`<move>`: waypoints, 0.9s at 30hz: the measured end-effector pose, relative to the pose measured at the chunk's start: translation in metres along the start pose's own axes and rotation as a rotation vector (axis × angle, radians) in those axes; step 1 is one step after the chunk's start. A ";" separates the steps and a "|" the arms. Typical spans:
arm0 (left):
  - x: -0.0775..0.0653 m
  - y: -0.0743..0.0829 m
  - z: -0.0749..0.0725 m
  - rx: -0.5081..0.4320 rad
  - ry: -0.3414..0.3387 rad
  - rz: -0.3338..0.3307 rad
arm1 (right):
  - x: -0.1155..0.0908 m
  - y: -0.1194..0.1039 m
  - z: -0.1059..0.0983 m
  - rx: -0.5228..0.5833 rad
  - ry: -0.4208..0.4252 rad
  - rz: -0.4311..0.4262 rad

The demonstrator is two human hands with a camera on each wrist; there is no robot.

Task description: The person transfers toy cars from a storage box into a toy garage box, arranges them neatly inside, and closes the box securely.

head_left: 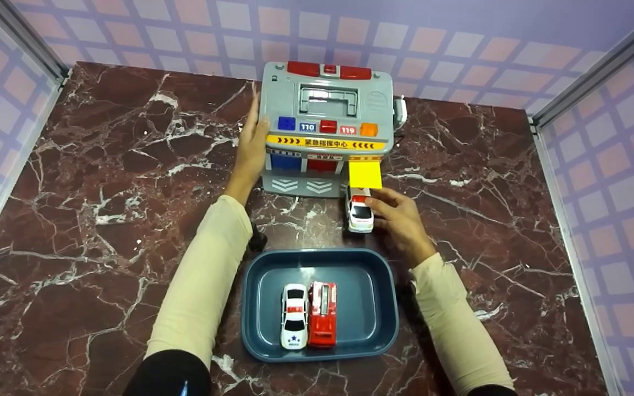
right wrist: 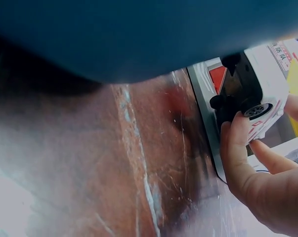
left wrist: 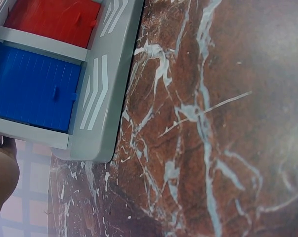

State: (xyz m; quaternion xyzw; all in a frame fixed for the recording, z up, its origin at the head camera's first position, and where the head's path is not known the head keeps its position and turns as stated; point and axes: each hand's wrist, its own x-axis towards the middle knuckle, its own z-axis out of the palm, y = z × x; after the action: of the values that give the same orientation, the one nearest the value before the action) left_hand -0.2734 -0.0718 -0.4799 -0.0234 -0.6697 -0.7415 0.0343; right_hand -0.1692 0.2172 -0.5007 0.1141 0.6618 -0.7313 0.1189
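Observation:
In the head view a grey toy emergency station (head_left: pixel 284 104) stands at the back of the table, its yellow door (head_left: pixel 365 174) raised over the right bay. My left hand (head_left: pixel 252 140) rests along the station's left side, fingers fairly straight. With thumb and fingers my right hand (head_left: pixel 399 214) pinches a white toy ambulance (head_left: pixel 361 214) with a red roof light, its rear toward the right bay. The right wrist view shows the ambulance (right wrist: pixel 272 81) tilted, wheels and underside visible. The blue door (left wrist: pixel 35 86) and red door (left wrist: pixel 55 19) are down in the left wrist view.
A dark blue tray (head_left: pixel 386 308) lies in front of the station. Inside it, a white toy police car (head_left: pixel 294 330) and a red toy fire truck (head_left: pixel 322 327) lie side by side. Patterned panels (head_left: pixel 438 38) border the marbled table (head_left: pixel 130 220).

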 end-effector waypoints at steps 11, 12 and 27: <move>0.000 -0.001 -0.001 0.007 -0.001 0.015 | 0.002 0.001 0.001 0.014 0.012 0.003; -0.001 0.000 -0.001 0.003 -0.002 0.011 | 0.001 0.001 0.001 0.019 0.012 0.001; 0.002 0.001 -0.001 0.011 -0.009 -0.016 | 0.004 -0.001 0.004 0.064 0.033 -0.017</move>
State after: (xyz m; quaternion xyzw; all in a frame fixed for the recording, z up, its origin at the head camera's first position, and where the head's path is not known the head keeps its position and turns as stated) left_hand -0.2750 -0.0731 -0.4792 -0.0215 -0.6739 -0.7381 0.0255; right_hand -0.1737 0.2131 -0.5010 0.1242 0.6409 -0.7511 0.0980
